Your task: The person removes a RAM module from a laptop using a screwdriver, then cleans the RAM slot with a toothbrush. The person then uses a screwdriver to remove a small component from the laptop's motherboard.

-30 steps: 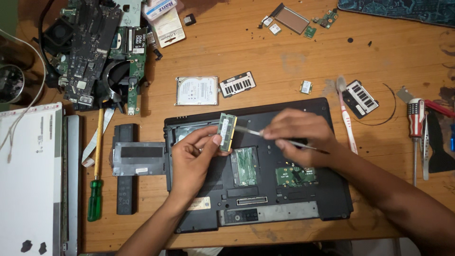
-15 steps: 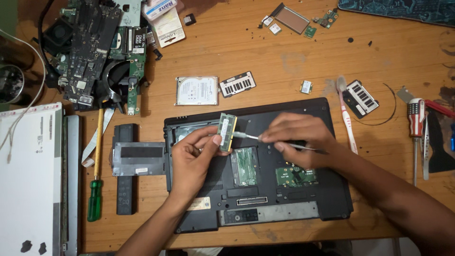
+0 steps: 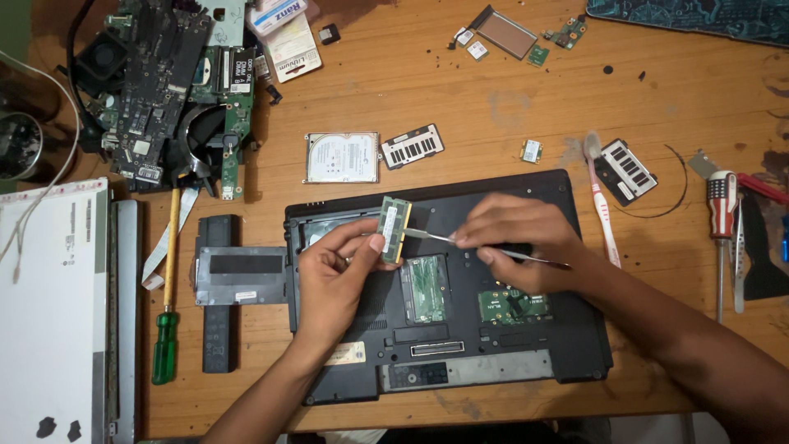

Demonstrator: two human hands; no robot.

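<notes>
laptop [image 3: 493, 329] lying bottom-up on wooden table [image 3: 460, 99], panels off, green boards showing inside. memory module [image 3: 393, 229] raised above its open bay, pinched upright between thumb and fingers of left hand [image 3: 341, 275]. slim metal tool [image 3: 477, 245] clamped in closed fingers of right hand [image 3: 522, 238], tip touching the module's edge.

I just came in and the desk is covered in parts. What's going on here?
A person is working on an upturned black laptop with its bottom covers off. The left hand holds a small green memory module upright in a fingertip grip above the open bay. The right hand holds a thin metal tool, its tip at the module's edge. A hard drive, a green-handled screwdriver and loose circuit boards lie on the wooden table.
</notes>
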